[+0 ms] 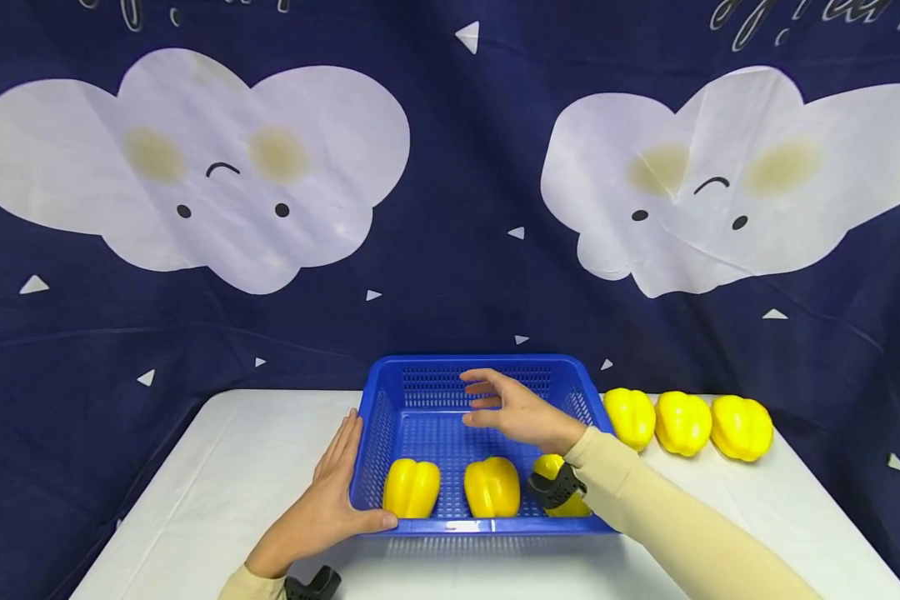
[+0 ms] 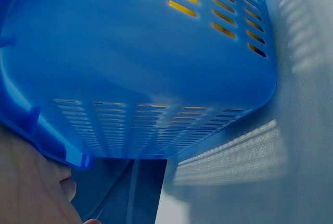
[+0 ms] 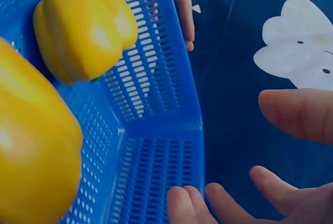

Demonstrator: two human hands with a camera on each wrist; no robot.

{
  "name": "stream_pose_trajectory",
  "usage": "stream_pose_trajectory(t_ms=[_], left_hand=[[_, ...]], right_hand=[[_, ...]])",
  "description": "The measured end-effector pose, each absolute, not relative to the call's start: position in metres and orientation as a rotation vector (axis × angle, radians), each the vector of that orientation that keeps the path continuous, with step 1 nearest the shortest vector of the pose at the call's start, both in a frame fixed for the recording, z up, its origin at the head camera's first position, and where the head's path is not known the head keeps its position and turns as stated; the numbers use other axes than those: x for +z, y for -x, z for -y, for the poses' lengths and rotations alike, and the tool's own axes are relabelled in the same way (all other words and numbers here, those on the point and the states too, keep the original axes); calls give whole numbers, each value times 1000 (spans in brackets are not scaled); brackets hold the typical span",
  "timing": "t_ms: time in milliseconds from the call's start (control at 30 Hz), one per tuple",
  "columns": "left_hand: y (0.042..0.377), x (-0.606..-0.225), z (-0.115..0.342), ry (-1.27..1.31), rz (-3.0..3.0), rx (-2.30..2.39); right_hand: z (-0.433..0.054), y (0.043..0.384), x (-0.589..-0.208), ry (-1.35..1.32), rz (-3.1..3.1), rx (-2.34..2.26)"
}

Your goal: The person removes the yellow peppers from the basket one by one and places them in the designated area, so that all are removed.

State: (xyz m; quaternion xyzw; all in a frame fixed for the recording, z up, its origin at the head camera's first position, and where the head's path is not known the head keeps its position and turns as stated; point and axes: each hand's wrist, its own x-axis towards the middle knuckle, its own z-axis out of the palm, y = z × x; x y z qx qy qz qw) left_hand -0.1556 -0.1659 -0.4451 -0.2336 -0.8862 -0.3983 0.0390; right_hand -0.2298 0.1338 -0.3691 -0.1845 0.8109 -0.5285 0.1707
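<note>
A blue perforated basket (image 1: 487, 527) stands on the white table with three yellow bell peppers in a row along its front wall: a left one (image 1: 411, 489), a middle one (image 1: 492, 488) and a right one (image 1: 549, 465), partly covered by the right wrist and its black strap. My left hand (image 1: 328, 504) rests against the basket's front left corner, fingers straight along the left side and thumb on the front rim. Above the basket's inside hovers my right hand (image 1: 521, 410), fingers apart and nothing between them. Two peppers, one a near pepper (image 3: 34, 151), appear large in the right wrist view.
Three more yellow bell peppers stand in a row on the table right of the basket: a near one (image 1: 630, 418), a middle one (image 1: 683, 423) and an outer one (image 1: 741, 427). A dark blue cloth (image 1: 465, 292) with printed clouds hangs behind the white table (image 1: 270, 442).
</note>
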Motion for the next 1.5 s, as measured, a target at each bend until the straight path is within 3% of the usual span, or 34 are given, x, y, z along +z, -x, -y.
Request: stream_pose_trajectory(t_ms=[667,1500], left_hand=[[159,-446,165,729,2723,-1212],[155,-445,165,703,2745,-1226]], right_hand=[[-82,242,-390,446,-2155,-1222],[-59,236,-401,590,-2214,-756]])
